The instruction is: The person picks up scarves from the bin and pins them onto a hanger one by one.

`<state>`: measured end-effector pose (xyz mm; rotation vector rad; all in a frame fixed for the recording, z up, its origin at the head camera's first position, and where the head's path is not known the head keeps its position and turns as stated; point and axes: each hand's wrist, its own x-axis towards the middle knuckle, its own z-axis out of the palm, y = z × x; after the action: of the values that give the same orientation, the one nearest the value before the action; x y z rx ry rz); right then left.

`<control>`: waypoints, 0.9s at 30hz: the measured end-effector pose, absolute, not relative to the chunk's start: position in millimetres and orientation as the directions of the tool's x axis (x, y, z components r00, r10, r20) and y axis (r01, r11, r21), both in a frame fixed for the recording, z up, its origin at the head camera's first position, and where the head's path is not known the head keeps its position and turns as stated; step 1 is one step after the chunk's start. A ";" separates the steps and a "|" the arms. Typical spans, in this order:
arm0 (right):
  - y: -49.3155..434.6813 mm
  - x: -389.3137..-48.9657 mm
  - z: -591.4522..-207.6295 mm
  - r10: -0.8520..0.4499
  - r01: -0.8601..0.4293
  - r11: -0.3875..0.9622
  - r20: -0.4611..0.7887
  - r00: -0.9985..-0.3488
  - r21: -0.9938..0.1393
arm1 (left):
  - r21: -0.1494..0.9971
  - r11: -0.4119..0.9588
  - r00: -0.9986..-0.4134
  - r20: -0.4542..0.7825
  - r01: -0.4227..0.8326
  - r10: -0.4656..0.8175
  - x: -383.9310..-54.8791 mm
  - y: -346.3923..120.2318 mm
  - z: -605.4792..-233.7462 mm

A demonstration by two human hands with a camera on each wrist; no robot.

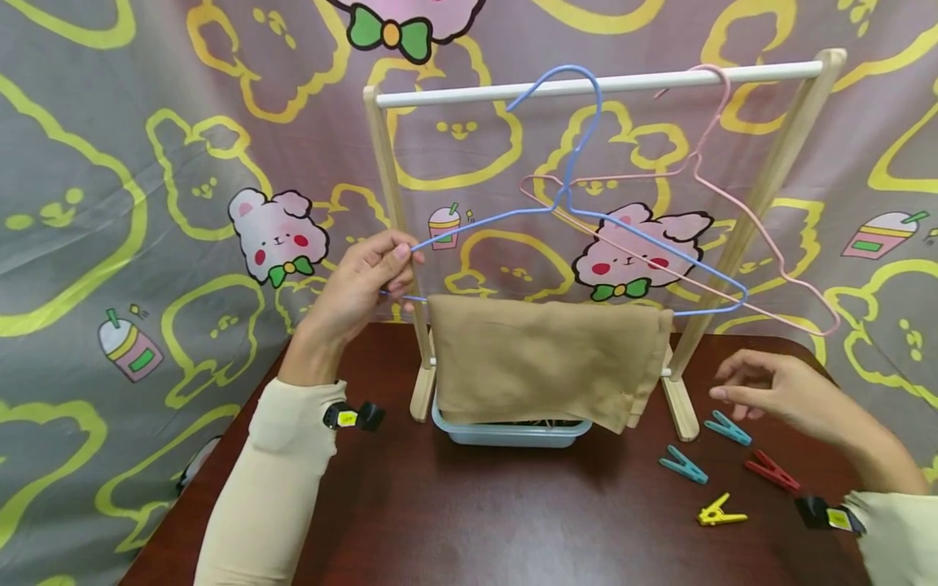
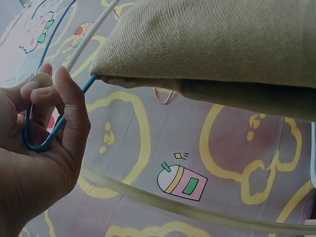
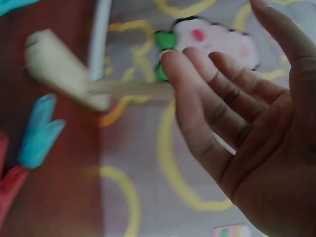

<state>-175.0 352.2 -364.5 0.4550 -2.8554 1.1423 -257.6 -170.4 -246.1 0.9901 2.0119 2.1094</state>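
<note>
A blue hanger (image 1: 506, 215) has its hook over the white rail of a small wooden rack. My left hand (image 1: 374, 273) grips the hanger's left end; in the left wrist view the fingers (image 2: 74, 106) curl round its bend. Folded over the hanger's lower bar is a tan cloth (image 1: 542, 358), hanging down in front. My right hand (image 1: 784, 391) holds nothing, its fingers loosely bent, above the table near a blue clothespin (image 1: 728, 428). Behind the blue hanger a bare pink hanger (image 1: 740, 203) hangs from the same rail.
On the table's right side lie another blue clothespin (image 1: 685, 465), a red clothespin (image 1: 773, 471) and a yellow clothespin (image 1: 721, 511). A light blue tray (image 1: 506, 438) stands beneath the cloth. The rack's wooden feet (image 1: 681, 411) flank it. A patterned curtain (image 1: 198, 325) hangs behind.
</note>
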 end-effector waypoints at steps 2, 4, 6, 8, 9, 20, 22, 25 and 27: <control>358.3 -178.4 -377.3 -0.229 -0.235 0.732 0.093 -0.969 -0.639 | 0.912 -0.146 -0.791 0.406 0.384 0.457 -257.7 -171.1 -246.2; 362.7 -182.7 -389.1 -0.209 -0.209 0.777 0.069 -0.975 -0.594 | 0.908 -0.148 -0.792 0.414 0.391 0.449 -257.5 -172.0 -246.7; 366.8 -187.1 -400.4 -0.191 -0.194 0.816 0.063 -0.980 -0.545 | 0.904 -0.151 -0.791 0.424 0.400 0.441 -257.3 -173.1 -247.4; 371.0 -190.9 -411.1 -0.182 -0.189 0.846 0.063 -0.981 -0.499 | 0.900 -0.155 -0.789 0.432 0.407 0.437 -257.4 -173.6 -248.1; 373.0 -192.5 -416.0 -0.184 -0.191 0.856 0.062 -0.981 -0.480 | 0.899 -0.154 -0.788 0.435 0.411 0.436 -257.3 -173.5 -248.3; 382.4 -203.5 -448.1 -0.213 -0.194 0.881 0.003 -0.977 -0.431 | 0.884 -0.164 -0.777 0.464 0.438 0.425 -259.6 -172.1 -249.9; 381.9 -203.9 -451.1 -0.215 -0.190 0.879 -0.008 -0.977 -0.437 | 0.886 -0.169 -0.780 0.462 0.433 0.423 -259.9 -171.9 -250.2; 380.2 -203.3 -453.9 -0.220 -0.197 0.875 -0.001 -0.976 -0.442 | 0.887 -0.177 -0.783 0.459 0.426 0.420 -260.4 -171.6 -250.4; 378.9 -202.2 -453.9 -0.224 -0.205 0.874 0.010 -0.974 -0.441 | 0.888 -0.175 -0.785 0.458 0.425 0.417 -260.5 -171.5 -250.4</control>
<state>-202.2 378.9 -453.9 0.3536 -3.0811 0.7179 -260.5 -171.5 -250.4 1.0319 2.0218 2.1798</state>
